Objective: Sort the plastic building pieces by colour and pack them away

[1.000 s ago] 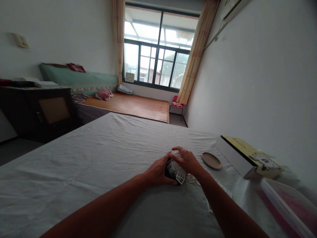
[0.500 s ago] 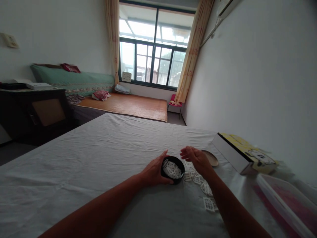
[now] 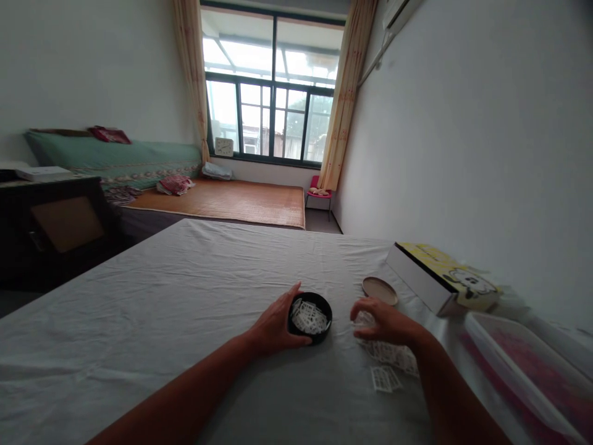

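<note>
My left hand (image 3: 273,321) is wrapped round the near left side of a round black container (image 3: 327,330), thumb in front and fingers behind. Inside lie many small white openwork pieces (image 3: 309,317). To the right, my right hand (image 3: 382,321) hovers over or touches more flat white lattice pieces (image 3: 384,378) spread on the cloth. Its fingers are curved and apart, with white pieces showing between them; no grip is visible. Part of the spread lies hidden under this hand and forearm. Just beyond it rests a round brownish lid (image 3: 380,290).
A pale cloth (image 3: 185,296) covers the table. On the right stand a yellow-and-white box (image 3: 445,278) and a clear plastic tub (image 3: 519,364) with pink contents. Beyond are a bed with an orange mat (image 3: 241,201), a pink chair (image 3: 319,190) and a dark cabinet (image 3: 60,210).
My right hand has moved from beside the container's rim down and right over the loose white pieces, its fingers spreading. The left hand keeps its hold on the container. The view has turned slightly right.
</note>
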`<state>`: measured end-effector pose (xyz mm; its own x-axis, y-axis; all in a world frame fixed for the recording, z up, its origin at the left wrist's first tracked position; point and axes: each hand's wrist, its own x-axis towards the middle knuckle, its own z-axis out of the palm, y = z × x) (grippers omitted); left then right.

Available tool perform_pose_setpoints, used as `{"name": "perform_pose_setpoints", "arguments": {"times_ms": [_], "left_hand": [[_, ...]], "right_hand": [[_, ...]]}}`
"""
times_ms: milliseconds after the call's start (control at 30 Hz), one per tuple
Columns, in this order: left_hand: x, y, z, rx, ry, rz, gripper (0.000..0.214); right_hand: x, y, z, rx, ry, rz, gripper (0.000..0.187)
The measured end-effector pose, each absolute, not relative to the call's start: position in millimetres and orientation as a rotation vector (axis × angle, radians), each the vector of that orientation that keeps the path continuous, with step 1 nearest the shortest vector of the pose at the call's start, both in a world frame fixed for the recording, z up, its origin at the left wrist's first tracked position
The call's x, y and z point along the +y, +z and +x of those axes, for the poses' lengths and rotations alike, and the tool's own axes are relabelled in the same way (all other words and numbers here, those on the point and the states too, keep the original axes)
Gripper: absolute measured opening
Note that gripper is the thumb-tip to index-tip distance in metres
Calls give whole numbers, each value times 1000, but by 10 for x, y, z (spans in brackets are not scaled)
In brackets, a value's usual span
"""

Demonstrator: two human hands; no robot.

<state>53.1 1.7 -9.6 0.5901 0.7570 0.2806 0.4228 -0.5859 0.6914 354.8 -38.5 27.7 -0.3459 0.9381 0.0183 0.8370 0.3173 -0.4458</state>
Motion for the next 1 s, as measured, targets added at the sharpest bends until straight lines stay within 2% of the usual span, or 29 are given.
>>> {"name": "perform_pose_setpoints", "arguments": {"times_ms": [67, 200, 267, 333, 500, 600, 800, 1000], "left_hand": [[18, -95, 528, 937, 762, 2250, 114], [27, -116, 523, 935, 755, 2261, 114], [31, -126, 522, 929, 757, 2268, 114], [33, -131, 523, 926, 767, 2271, 113], [39, -127, 518, 927, 757, 2289, 111], [41, -127, 512, 923, 760, 2297, 110], [25, -107, 517, 924, 753, 2309, 108], [26, -112, 530, 921, 748, 2317, 109]], "right_hand": [[-433, 310, 3743, -2231, 558, -1649, 47], [-486, 186, 3875, -2235, 673, -1817, 103], [-476, 96, 3811, -2273, 673, -1897, 113], [-451, 42, 3732, -2277, 629, -1950, 110], [-408, 79, 3674, -2266, 451, -1928, 83], [-416, 97, 3692, -2255, 366, -1973, 79], [-384, 0, 3734, -2184, 379, -1974, 75], [-299, -22, 3781, -2159, 476, -1878, 54]]}}
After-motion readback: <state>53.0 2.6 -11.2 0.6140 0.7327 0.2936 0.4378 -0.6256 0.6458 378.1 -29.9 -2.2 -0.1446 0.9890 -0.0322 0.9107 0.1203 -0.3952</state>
